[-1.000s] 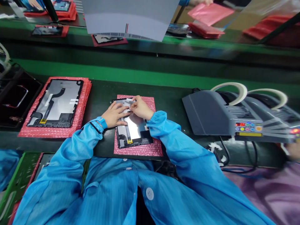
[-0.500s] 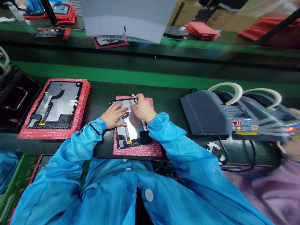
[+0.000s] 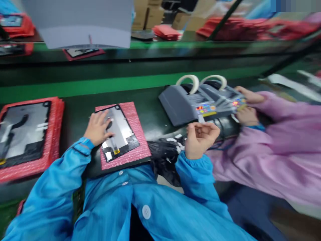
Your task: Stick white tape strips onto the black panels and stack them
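The screen panel (image 3: 122, 125) lies back-up near nine o'clock in the view, slightly askew on a pink bubble-wrap sheet (image 3: 134, 122) upon the counter (image 3: 151, 117). The left hand (image 3: 96, 129) rests over the panel's ten o'clock part with its fingers spread across the back. Thin and flat, the panel should be light and stiff but fragile: bending or a hard press at one spot could crack it, and its silvery back looks smooth enough to slip under dry skin. The safest hold would be by the dark frame at three and nine o'clock, both edges at once, keeping clear of the yellow connector (image 3: 116, 151) near six o'clock, which looks easily snagged. At three o'clock from the panel, the right hand (image 3: 202, 139) has its thumb and fingers curled up beside a white tape strip (image 3: 201, 118) at the front of the tape dispenser (image 3: 178, 104); blur leaves me unable to tell whether they pinch it. That strip should be limp, very light and probably sticky, best taken by the extreme end so that little of its face is touched.
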Motion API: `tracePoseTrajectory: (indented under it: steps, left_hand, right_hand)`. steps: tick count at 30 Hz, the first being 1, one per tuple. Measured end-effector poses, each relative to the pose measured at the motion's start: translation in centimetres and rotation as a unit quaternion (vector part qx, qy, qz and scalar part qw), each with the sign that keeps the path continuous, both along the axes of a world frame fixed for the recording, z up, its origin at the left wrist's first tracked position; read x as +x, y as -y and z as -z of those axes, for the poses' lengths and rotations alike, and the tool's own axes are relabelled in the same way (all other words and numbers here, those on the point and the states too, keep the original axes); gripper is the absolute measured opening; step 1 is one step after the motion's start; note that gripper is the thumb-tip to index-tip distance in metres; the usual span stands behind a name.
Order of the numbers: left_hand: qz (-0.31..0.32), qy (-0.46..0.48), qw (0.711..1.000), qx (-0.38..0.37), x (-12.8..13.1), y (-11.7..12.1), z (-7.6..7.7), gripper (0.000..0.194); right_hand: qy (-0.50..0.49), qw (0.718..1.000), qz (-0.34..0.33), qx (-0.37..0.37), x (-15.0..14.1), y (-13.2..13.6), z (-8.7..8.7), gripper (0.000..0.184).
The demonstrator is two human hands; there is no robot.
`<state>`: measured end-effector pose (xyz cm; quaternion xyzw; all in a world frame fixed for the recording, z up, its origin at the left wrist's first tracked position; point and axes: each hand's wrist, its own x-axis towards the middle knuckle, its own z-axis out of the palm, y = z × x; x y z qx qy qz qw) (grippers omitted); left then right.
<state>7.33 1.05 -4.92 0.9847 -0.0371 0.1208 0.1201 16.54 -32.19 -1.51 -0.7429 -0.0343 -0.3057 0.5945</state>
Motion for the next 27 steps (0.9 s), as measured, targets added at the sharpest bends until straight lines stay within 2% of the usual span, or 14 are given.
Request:
tracePoseTrajectory:
  steps: [1, 3, 6, 9, 13, 16, 18, 20, 23, 25, 27]
  left_hand:
    - [-0.011, 0.006, 1.000, 0.002, -0.3, -0.1, 0.0, 0.052]
    - [-0.025, 0.012, 1.000, 0.007, -0.6, -0.4, -0.1, 0.048]
    - [-0.037, 0.021, 0.999, 0.015, -0.6, -0.2, -0.6, 0.047]
    - [-0.031, 0.022, 0.999, 0.016, -0.2, 1.4, -1.5, 0.045]
    - [0.072, -0.005, 0.997, 0.007, 0.1, 5.1, -2.7, 0.041]
    - [0.169, -0.028, 0.985, -0.002, -0.7, 8.0, -3.2, 0.037]
    - [0.218, -0.051, 0.975, -0.004, -1.7, 9.6, -3.4, 0.031]
    - [0.232, -0.073, 0.970, -0.003, -2.5, 10.6, -3.6, 0.030]
    - [0.168, -0.067, 0.983, -0.041, -2.9, 10.8, -3.8, 0.033]
    - [0.099, -0.035, 0.989, -0.103, -2.5, 10.0, -3.9, 0.029]
    - [0.052, -0.012, 0.984, -0.171, -2.0, 8.7, -4.1, 0.026]
  right_hand:
    - [0.006, 0.998, 0.059, 0.005, 0.4, 1.8, 0.3, 0.037]
    - [-0.034, 0.994, 0.102, 0.017, 1.7, 4.7, 1.2, 0.042]
    - [-0.122, 0.987, 0.068, 0.074, 3.9, 6.8, 2.5, 0.045]
    - [-0.120, 0.982, 0.055, 0.132, 5.7, 6.7, 3.0, 0.048]
    - [-0.062, 0.986, 0.069, 0.138, 5.6, 6.2, 2.6, 0.051]
    - [-0.011, 0.989, 0.086, 0.117, 3.8, 6.1, 1.8, 0.047]
    - [0.004, 0.992, 0.072, 0.108, 2.2, 5.6, 1.0, 0.045]
    - [-0.004, 0.995, 0.017, 0.101, 0.7, 4.4, 0.3, 0.044]
    - [-0.070, 0.984, -0.145, 0.075, -1.4, 1.1, -0.5, 0.045]
    - [-0.131, 0.949, -0.282, 0.043, -2.2, -1.6, -0.8, 0.045]
    - [-0.169, 0.903, -0.396, 0.009, -2.5, -4.2, -1.0, 0.043]
